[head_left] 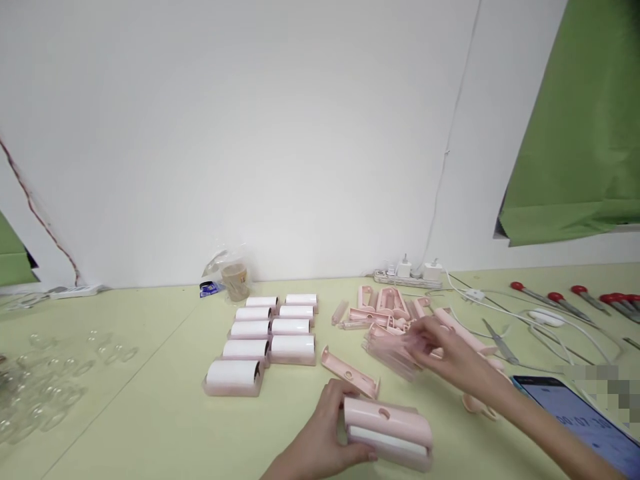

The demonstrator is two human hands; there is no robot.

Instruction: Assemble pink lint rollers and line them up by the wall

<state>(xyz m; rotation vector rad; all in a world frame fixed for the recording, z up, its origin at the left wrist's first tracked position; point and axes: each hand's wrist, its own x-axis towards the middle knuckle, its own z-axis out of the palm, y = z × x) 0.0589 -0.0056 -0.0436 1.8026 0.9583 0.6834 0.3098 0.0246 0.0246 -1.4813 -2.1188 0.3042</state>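
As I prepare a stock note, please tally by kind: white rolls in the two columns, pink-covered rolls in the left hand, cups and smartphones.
White rolls in columns: 9
Pink-covered roll in left hand: 1
Cup: 1
Smartphone: 1
Total: 12

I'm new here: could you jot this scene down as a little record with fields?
Left hand: holds a pink plastic case with a round hole
Right hand: at translucent pink plastic strips, grip unclear
Centre: nine white cylindrical rolls, two columns
Right: red-ended grey tools; lit rectangular phone
Surface: pale yellow-green tabletop
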